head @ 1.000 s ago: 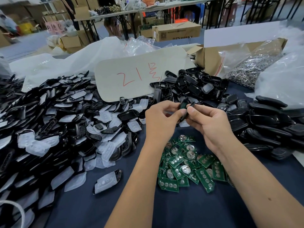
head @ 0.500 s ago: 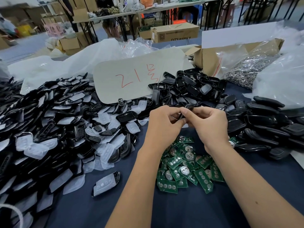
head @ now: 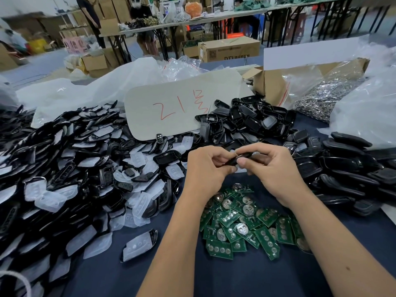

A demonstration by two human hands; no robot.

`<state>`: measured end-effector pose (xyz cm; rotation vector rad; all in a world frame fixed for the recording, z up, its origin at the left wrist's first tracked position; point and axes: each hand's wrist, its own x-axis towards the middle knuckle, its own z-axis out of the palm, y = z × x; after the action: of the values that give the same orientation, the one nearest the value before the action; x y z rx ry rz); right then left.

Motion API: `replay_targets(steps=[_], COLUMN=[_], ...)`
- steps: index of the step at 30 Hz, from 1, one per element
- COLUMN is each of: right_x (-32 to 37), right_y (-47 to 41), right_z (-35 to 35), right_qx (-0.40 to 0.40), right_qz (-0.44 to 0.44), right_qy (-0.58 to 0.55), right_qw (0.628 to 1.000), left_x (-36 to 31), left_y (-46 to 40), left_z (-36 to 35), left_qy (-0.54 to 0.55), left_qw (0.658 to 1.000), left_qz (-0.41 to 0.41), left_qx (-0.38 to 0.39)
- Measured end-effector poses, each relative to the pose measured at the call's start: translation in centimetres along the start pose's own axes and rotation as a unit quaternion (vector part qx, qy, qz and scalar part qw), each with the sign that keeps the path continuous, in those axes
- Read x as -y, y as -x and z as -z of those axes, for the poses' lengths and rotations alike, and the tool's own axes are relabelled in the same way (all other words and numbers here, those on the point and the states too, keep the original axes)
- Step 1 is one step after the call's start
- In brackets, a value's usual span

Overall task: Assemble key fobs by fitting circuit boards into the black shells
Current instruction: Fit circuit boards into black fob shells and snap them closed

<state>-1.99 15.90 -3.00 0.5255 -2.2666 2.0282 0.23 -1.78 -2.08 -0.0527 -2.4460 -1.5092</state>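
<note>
My left hand [head: 206,168] and my right hand [head: 272,168] meet above the blue cloth and together pinch one black key fob shell [head: 239,157], held edge-on between thumbs and fingertips. Most of the shell is hidden by my fingers. Just below my wrists lies a heap of green circuit boards [head: 246,224] with round silver battery clips. Whether a board sits inside the held shell cannot be seen.
A big pile of black shells with clear rubber pads [head: 70,174] fills the left. More black shells [head: 248,118] lie behind my hands, closed black fobs [head: 347,166] to the right. A card marked in red [head: 182,106] and a bag of metal rings [head: 321,99] stand behind.
The shell stood upright between my fingertips; both hands have since closed together over it and turned it flat. The camera has tilted up a little.
</note>
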Motion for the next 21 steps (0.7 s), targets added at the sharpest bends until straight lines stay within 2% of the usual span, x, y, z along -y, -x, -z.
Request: replay_targets(steps=[5,17,21], right_x=[0.0,0.5,0.6], right_y=[-0.1,0.0,0.1], right_z=[0.4,-0.6,-0.5], right_qx=[0.002,-0.014,0.0], right_qz=[0.019,0.075,0.077], right_qy=[-0.009,0.087,0.076], right_qw=[1.0,0.993,0.994], left_x=[-0.2,-0.2,0.2], left_y=[0.1,0.4,0.1], left_z=[0.2,-0.3,-0.4], left_qy=[0.027,-0.032,-0.036], left_qw=[0.999,0.996,0.996], left_qz=[-0.008,-0.077,-0.08], left_qx=[0.018,-0.005,-0.011])
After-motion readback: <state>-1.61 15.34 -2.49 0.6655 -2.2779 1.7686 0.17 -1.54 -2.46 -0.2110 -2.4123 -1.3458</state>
